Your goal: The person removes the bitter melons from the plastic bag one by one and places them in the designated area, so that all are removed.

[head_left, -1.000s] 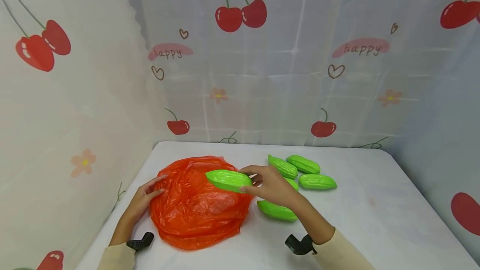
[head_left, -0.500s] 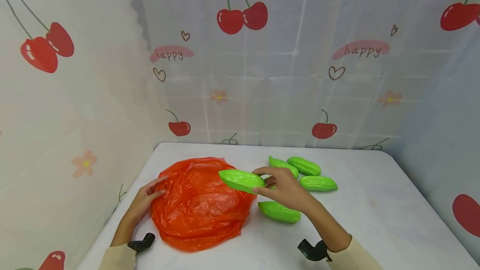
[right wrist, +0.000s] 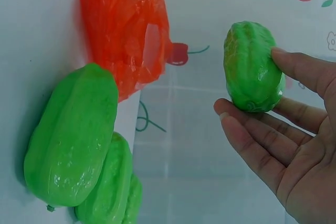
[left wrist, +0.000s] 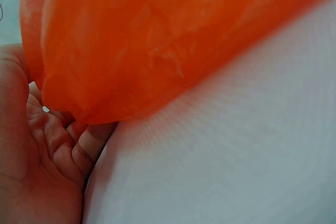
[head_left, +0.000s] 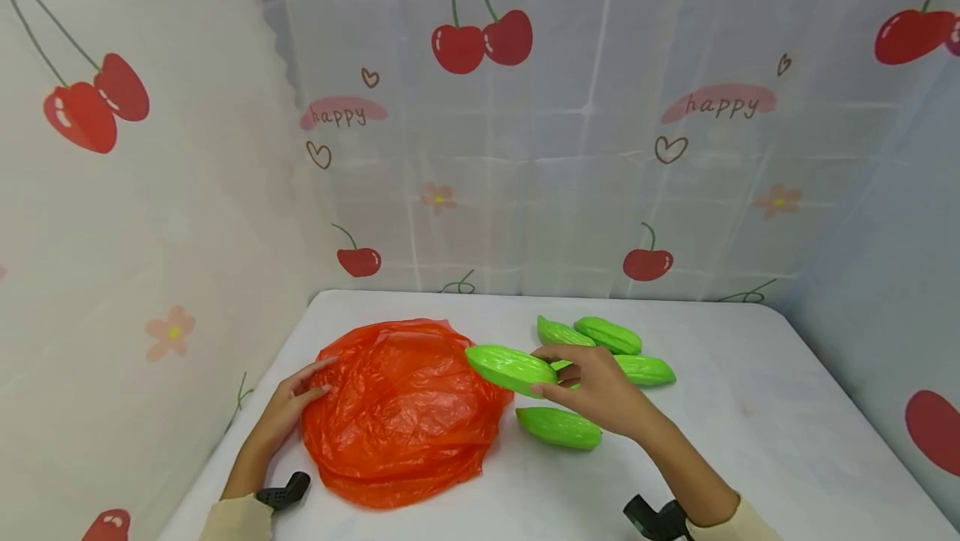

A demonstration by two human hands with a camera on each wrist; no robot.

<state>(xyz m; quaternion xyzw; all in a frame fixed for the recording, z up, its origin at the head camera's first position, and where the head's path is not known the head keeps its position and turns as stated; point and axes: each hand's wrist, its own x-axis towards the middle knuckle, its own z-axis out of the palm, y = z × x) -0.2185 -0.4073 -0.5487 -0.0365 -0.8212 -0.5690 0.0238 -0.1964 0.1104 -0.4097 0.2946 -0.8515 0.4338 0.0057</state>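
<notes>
A crumpled orange-red plastic bag (head_left: 405, 416) sits on the left half of the white table. My left hand (head_left: 285, 403) holds its left side; in the left wrist view the film of the bag (left wrist: 136, 51) runs in between thumb and fingers, hiding the fingertips. In the air by the bag's right edge, a bright green bitter melon (head_left: 506, 368) is pinched between the thumb and fingers of my right hand (head_left: 600, 387). The right wrist view shows that melon (right wrist: 251, 66) nearly end-on, above the tabletop. What the bag contains cannot be made out.
One bitter melon (head_left: 558, 428) lies to the right of the bag. Several more, among them a melon at the back (head_left: 609, 334) and another farther right (head_left: 647, 370), are grouped behind my right hand. A cherry-printed curtain (head_left: 540, 149) hangs behind the table (head_left: 757, 424).
My right hand has moved right with the bitter melon, from over the bag to its right edge. My left hand stays at the bag's left side.
</notes>
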